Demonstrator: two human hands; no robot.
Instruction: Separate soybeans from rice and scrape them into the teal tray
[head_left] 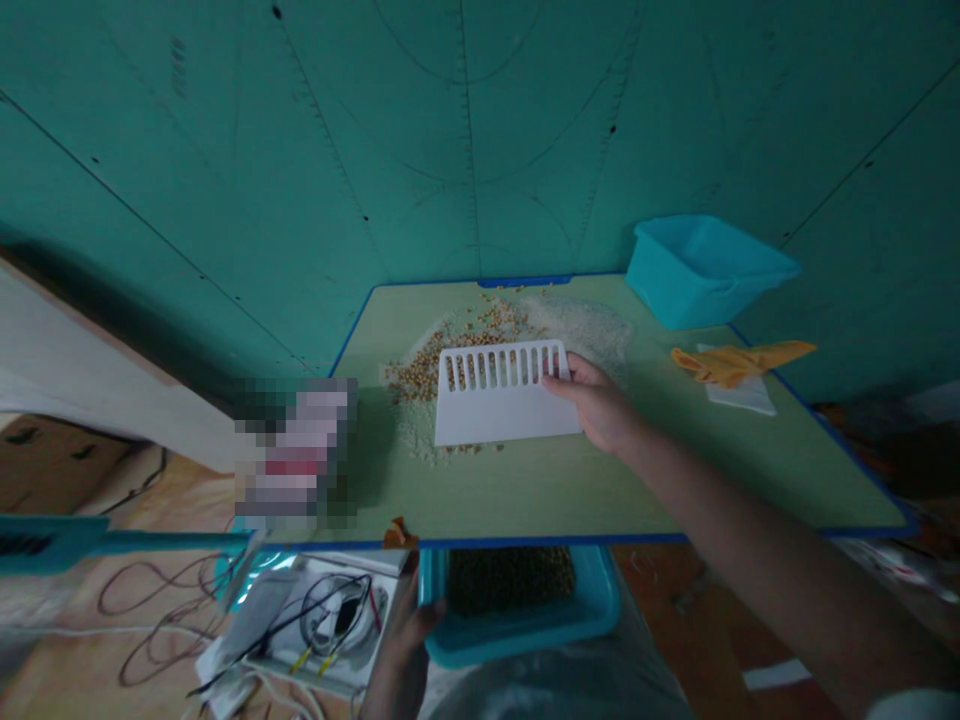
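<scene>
My right hand [601, 405] grips the right end of a white slotted scraper [502, 415], a flat plastic board with a row of slots along its upper part. The scraper stands tilted over the table [600, 490], among spread yellowish beans [420, 375] and pale rice-like grains [585, 325]. Down below the table's front edge, my left hand [405, 645] is closed at the left side of a teal basin [525, 643], its thumb by the rim. Dark green and some yellowish grains [510, 580] lie inside that basin, partly hidden under the table edge.
A second teal bin [705, 285] stands at the back right corner. Nearer, an orange cloth [739, 362] lies over a white sheet [742, 395]. A blurred-out object [300, 450] is at the left edge. Cables [337, 610] and a white box sit on the floor at lower left.
</scene>
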